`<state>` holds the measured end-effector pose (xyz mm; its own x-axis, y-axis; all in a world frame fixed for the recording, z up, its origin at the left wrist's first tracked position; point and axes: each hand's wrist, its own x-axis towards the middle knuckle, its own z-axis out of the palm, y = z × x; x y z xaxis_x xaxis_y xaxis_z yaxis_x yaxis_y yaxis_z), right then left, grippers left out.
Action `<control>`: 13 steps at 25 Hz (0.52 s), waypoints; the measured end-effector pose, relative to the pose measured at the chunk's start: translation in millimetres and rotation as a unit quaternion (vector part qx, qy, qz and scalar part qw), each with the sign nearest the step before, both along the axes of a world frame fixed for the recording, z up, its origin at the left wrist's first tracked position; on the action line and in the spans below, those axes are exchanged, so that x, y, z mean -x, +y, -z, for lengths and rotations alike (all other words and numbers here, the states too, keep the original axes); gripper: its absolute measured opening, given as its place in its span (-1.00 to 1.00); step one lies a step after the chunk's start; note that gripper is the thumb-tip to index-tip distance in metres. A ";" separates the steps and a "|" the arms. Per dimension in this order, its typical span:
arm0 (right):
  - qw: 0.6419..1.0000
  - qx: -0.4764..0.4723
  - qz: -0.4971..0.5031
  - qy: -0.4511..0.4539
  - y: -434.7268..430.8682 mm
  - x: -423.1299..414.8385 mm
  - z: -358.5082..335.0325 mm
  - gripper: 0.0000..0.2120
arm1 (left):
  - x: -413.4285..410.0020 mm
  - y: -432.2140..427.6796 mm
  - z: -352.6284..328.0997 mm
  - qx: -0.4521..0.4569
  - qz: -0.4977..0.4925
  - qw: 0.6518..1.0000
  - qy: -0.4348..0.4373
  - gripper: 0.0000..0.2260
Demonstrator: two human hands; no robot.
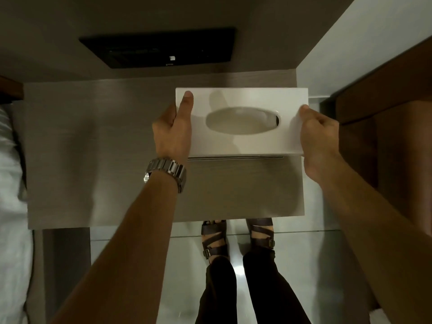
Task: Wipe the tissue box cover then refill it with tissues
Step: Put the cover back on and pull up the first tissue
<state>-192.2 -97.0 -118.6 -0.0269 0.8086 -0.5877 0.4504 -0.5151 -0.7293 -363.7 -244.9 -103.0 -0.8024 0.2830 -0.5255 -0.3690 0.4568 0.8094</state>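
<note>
A white rectangular tissue box cover (245, 143) with an oval slot in its top is held level over the right half of the grey bedside table (105, 160). No tissue shows through the slot. My left hand (173, 129) grips its left end, thumb on the top face. My right hand (320, 141) grips its right end, thumb on the top edge. A thin flat panel (233, 158) shows just under the cover's near edge; I cannot tell whether it touches the table.
A black wall panel (163, 49) sits behind the table. White bedding (11, 183) lies along the left edge. Dark wooden furniture (385, 113) stands at the right. My sandalled feet (236, 239) stand on the glossy floor below the table's near edge.
</note>
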 end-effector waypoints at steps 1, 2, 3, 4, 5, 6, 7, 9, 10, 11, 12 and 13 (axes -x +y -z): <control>1.000 0.008 -0.008 -0.008 3.7 2.3 5.4 -0.87 | 2.0 2.9 6.2 0.005 -0.005 1.000 -0.004 -0.76; 1.000 0.011 -0.017 -0.012 6.5 3.7 11.1 -0.87 | 3.7 3.7 11.5 0.011 -0.012 1.000 -0.009 -0.77; 0.999 0.013 -0.025 -0.016 7.7 4.6 15.2 -0.87 | 4.7 2.7 17.2 0.018 -0.014 1.000 -0.013 -0.78; 0.999 0.014 -0.030 -0.018 8.0 4.8 18.2 -0.86 | 4.3 1.0 21.0 0.025 -0.012 0.999 -0.019 -0.78; 0.999 0.014 -0.035 -0.023 7.2 4.9 19.9 -0.84 | 3.9 -1.1 24.6 0.029 -0.007 0.999 -0.024 -0.78; 0.999 0.014 -0.040 -0.027 6.0 4.5 22.0 -0.84 | 2.8 -2.7 27.1 0.030 -0.005 0.999 -0.030 -0.78; 0.998 0.014 -0.043 -0.031 4.2 3.9 23.3 -0.84 | 1.7 -3.9 28.8 0.030 -0.004 0.999 -0.036 -0.79; 0.998 0.013 -0.050 -0.035 0.8 1.3 26.2 -0.84 | 0.7 -4.4 31.2 0.033 -0.008 0.999 -0.042 -0.76; 0.998 0.012 -0.056 -0.037 -0.8 -0.1 27.5 -0.82 | 0.2 -3.9 31.7 0.036 -0.008 0.998 -0.043 -0.75; 0.997 0.010 -0.063 -0.039 -2.5 -0.8 27.8 -0.80 | 0.4 -3.4 32.7 0.037 -0.006 0.998 -0.043 -0.75; 0.997 0.007 -0.069 -0.040 -3.4 -1.1 28.3 -0.78 | 1.1 -2.8 33.4 0.038 -0.004 0.998 -0.043 -0.76; 0.997 0.004 -0.072 -0.041 -3.8 -0.6 28.1 -0.77 | 2.2 -2.4 35.0 0.037 -0.003 0.998 -0.042 -0.78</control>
